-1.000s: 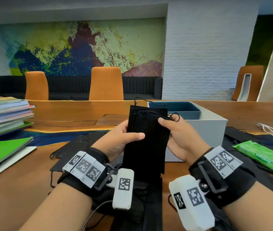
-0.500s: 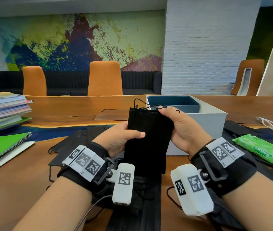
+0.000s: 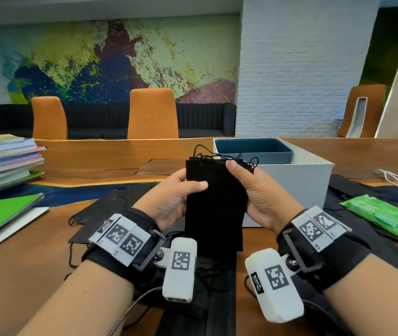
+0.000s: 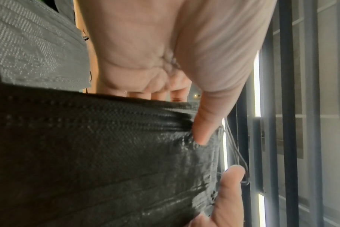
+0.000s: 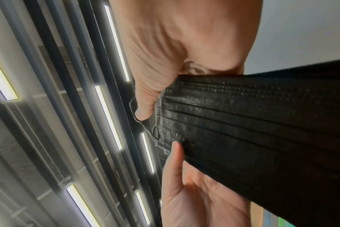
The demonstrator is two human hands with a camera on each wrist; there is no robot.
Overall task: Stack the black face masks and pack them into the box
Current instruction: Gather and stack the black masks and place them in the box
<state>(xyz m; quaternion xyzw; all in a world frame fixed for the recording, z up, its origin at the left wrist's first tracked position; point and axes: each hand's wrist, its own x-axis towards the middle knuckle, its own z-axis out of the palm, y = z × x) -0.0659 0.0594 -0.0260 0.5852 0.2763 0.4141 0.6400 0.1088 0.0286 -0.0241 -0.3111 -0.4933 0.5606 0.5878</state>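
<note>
the left hand [image 3: 171,198] and right hand [image 3: 257,194] hide both long edges of an upright stack of black face masks [image 3: 215,204]; their fingers behind it are out of sight. how many masks it holds cannot be counted. its lower end blends into loose black masks [image 3: 110,209] on the table, partly covered by the wrists. the white box [image 3: 297,183] conceals its own floor. the green packet [image 3: 387,217] has print too small to read.

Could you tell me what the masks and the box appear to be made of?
Masks: apparently matte black nonwoven fabric; the wrist views show dotted embossing, pleats and thin cord loops. Box: likely smooth, matte white cardboard with flat walls and crisp edges, and a dark blue inside.
</note>
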